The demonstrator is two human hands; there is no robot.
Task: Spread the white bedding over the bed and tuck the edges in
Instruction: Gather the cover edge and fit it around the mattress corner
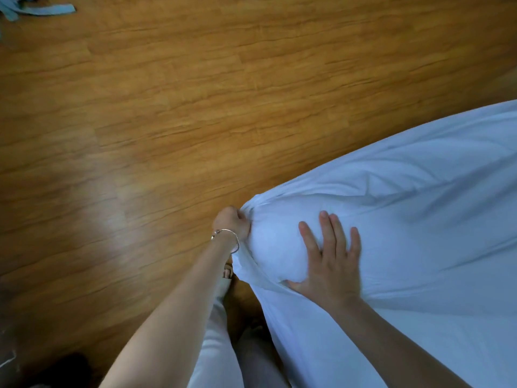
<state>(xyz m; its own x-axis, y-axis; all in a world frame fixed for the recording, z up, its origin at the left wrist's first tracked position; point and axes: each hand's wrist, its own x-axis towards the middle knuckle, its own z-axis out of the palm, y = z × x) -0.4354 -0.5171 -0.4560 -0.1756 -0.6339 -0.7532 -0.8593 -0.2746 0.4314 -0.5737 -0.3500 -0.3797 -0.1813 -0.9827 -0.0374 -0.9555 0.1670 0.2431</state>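
The white bedding (419, 219) covers the bed, which fills the right and lower right of the head view; its corner points toward the middle. My left hand (232, 222), with a thin bracelet at the wrist, is clenched on a bunched fold of the bedding at that corner. The cloth is drawn taut from the fist, with creases fanning to the right. My right hand (330, 261) lies flat on top of the corner, fingers spread, pressing the bedding down. The mattress under the cloth is hidden.
Wooden plank floor (167, 107) spans the left and top. A pale blue-grey cloth (33, 8) lies on the floor at the top left. My legs in light trousers (218, 345) and a sandalled foot (228, 271) stand close against the bed's corner.
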